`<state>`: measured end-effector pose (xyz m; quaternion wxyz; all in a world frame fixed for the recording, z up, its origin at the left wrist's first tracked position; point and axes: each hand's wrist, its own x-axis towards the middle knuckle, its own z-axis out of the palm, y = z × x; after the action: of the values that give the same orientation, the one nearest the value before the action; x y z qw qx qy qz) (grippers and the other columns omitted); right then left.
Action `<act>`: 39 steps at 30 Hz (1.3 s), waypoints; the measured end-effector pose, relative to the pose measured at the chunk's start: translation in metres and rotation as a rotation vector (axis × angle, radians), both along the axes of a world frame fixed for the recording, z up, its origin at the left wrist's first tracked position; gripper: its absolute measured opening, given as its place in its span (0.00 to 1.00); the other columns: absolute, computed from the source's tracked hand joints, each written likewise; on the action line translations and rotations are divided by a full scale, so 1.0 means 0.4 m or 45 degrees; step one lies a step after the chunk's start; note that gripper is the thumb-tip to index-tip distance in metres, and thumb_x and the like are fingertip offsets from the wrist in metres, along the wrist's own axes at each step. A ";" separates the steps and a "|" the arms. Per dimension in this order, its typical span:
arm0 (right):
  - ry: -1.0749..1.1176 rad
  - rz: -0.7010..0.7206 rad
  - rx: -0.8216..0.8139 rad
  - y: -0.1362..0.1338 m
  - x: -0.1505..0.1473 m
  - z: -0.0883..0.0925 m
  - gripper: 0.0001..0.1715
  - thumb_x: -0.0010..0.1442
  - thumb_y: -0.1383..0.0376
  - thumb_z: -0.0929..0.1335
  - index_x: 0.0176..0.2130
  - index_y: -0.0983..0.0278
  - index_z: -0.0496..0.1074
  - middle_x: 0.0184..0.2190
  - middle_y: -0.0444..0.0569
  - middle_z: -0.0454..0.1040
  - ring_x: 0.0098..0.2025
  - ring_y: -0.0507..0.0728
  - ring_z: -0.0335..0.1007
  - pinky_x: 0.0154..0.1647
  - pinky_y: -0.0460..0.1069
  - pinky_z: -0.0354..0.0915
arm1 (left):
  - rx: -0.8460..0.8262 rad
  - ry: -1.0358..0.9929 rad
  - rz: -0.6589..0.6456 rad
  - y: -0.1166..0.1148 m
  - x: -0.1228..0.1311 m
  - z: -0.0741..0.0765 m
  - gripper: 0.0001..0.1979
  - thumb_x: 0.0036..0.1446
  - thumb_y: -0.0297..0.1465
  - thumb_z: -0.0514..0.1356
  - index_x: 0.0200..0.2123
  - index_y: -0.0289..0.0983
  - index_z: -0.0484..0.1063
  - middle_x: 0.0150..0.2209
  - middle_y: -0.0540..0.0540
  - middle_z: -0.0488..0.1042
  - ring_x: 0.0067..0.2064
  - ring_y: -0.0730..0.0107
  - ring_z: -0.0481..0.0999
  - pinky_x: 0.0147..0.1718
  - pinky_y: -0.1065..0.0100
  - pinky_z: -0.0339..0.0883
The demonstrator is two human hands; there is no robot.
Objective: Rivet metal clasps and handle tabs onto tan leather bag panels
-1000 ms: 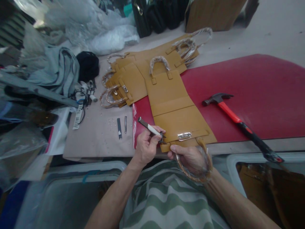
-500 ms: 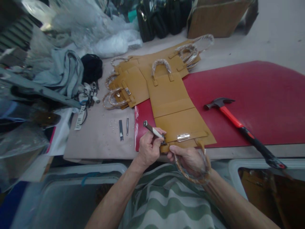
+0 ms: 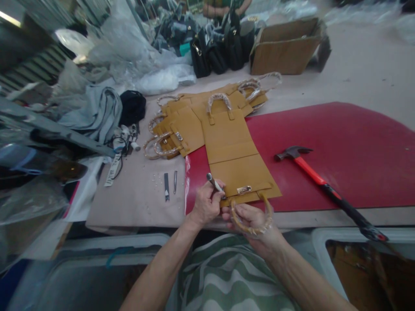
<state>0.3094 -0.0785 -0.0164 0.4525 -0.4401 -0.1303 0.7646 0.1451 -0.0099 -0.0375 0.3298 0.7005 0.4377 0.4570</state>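
A tan leather bag panel [image 3: 231,136] lies lengthwise on the red mat, with a plastic-wrapped handle at each end and a metal clasp [image 3: 244,189] near its close end. My left hand [image 3: 207,201] is closed around a short metal rod with a white band [image 3: 215,183], held tilted over the panel's near left corner. The rod's lower tip is hidden by my fingers. My right hand [image 3: 251,218] is at the near edge, inside the loop of the near handle [image 3: 268,216]. Its fingers are curled together; what they pinch, if anything, cannot be made out.
A claw hammer [image 3: 311,172] lies on the red mat [image 3: 340,142] to the right. Several more tan panels [image 3: 186,129] are piled behind. Left of the mat are a flat blade [image 3: 166,188] and a thin metal rod [image 3: 175,182]. Bins [image 3: 324,255] stand below the table edge.
The view has tilted up, showing more of the far table. My right thumb has drawn back from the panel's near edge, and the handle loop lies further forward over that hand. My left hand still holds the rod.
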 end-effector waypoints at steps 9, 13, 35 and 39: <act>-0.187 -0.107 -0.328 -0.105 0.068 -0.012 0.16 0.46 0.60 0.79 0.35 0.64 0.78 0.34 0.52 0.82 0.35 0.58 0.79 0.33 0.49 0.72 | 0.375 0.117 -0.123 -0.008 0.005 -0.031 0.08 0.61 0.23 0.57 0.44 0.37 0.70 0.42 0.41 0.77 0.46 0.62 0.80 0.47 0.63 0.75; -0.597 0.101 -0.235 -0.128 0.186 -0.010 0.15 0.49 0.57 0.74 0.35 0.65 0.78 0.31 0.54 0.80 0.28 0.57 0.74 0.27 0.49 0.67 | 0.375 0.123 -0.122 -0.016 0.008 -0.037 0.08 0.62 0.23 0.57 0.44 0.37 0.70 0.43 0.41 0.77 0.47 0.63 0.80 0.48 0.63 0.76; -1.110 0.198 0.295 0.074 0.346 0.180 0.23 0.55 0.42 0.66 0.29 0.57 0.60 0.19 0.37 0.52 0.16 0.49 0.45 0.14 0.46 0.49 | 0.237 0.058 -0.053 -0.020 0.019 -0.047 0.06 0.59 0.23 0.58 0.39 0.38 0.72 0.39 0.43 0.79 0.43 0.62 0.80 0.46 0.64 0.75; -1.653 0.046 0.886 0.023 0.254 0.277 0.26 0.66 0.42 0.61 0.31 0.59 0.64 0.19 0.42 0.64 0.18 0.51 0.60 0.18 0.46 0.53 | 0.232 0.066 -0.064 -0.019 0.019 -0.049 0.06 0.59 0.23 0.58 0.39 0.38 0.71 0.39 0.43 0.78 0.42 0.62 0.79 0.45 0.64 0.74</act>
<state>0.4112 -0.0694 0.0944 0.3851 -0.6328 -0.6143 0.2719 0.1527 -0.0177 -0.0572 0.2647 0.7500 0.3848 0.4683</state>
